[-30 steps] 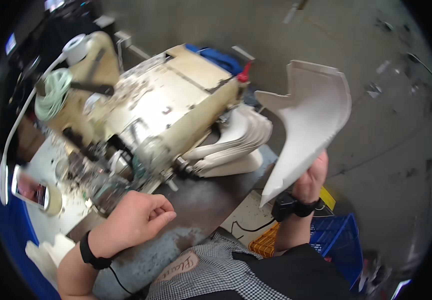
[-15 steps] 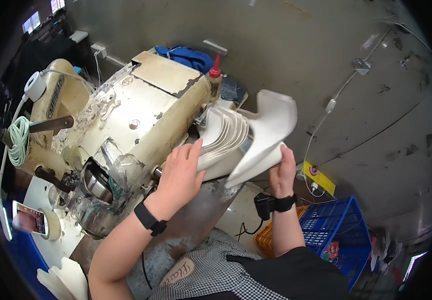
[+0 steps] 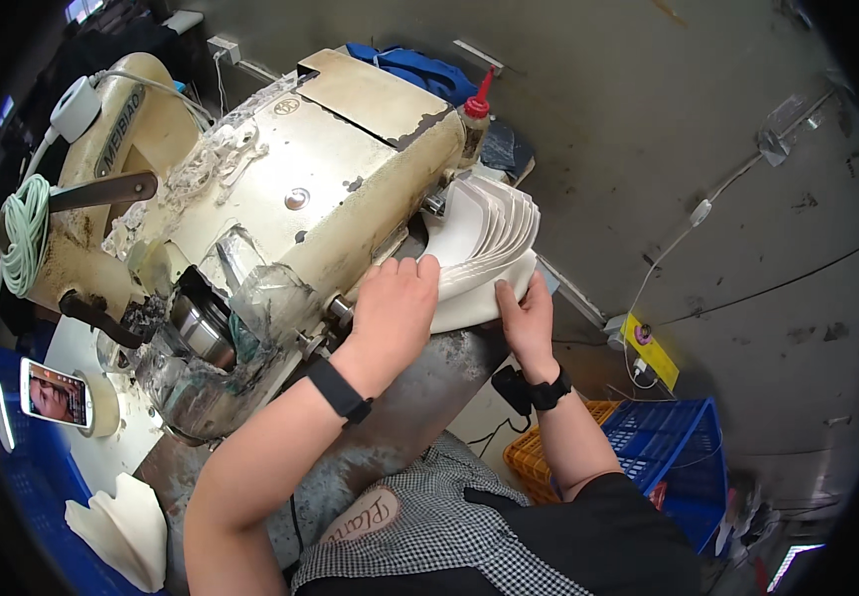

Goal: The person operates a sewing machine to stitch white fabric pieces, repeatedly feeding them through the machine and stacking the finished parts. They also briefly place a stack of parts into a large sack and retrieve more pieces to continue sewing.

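Observation:
A stack of curved white sheet pieces (image 3: 494, 226), their edges fanned in layers, lies at the near right end of a cream-coloured machine (image 3: 340, 189). My left hand (image 3: 390, 310) is closed over the left end of the stack, its fingers curled and their tips hidden. At the right, my right hand (image 3: 527, 320) pinches the edge of a smooth white piece (image 3: 474, 308) below the layered edges, thumb on top. How far that piece reaches under the stack is hidden. A metal shaft (image 3: 340, 308) sticks out of the machine beside my left wrist.
Plastic-wrapped machine parts (image 3: 216, 338) and a phone (image 3: 55, 392) stand to the left. More white pieces (image 3: 126, 531) lie at the lower left. Behind the stack is a red-capped bottle (image 3: 476, 117). A blue crate (image 3: 683, 462) and an orange crate (image 3: 539, 462) are at the lower right.
My right hand has brought the white piece left, from beside the stack to against its underside. My left hand stays at the stack's left end, with fingers more curled. The whole view has shifted slightly.

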Available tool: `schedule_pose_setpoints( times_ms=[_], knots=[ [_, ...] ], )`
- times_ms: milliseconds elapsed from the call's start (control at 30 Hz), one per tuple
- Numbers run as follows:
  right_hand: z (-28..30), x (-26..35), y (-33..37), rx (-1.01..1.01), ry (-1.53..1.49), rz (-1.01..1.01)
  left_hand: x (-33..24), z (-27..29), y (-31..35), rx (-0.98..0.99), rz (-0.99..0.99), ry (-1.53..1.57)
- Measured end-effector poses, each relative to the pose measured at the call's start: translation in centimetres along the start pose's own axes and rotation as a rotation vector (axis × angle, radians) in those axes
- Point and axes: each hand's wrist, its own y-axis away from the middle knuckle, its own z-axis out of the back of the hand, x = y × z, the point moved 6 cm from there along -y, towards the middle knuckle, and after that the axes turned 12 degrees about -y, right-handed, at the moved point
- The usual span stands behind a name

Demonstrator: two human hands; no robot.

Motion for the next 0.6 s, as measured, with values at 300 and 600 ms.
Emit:
schedule_pose_setpoints(
  times_ms=[300,600],
  knots=[
    [4.7,5.0,2.1,-0.239,0.622,0.198,0.4,8.1,4.6,-0.379,-0.096,0.502],
    [-6.4,13.4,6.8,0.310,0.113,0.343,-1.0,18.1,13.4,-0.245,-0.730,1.847]
  ],
)
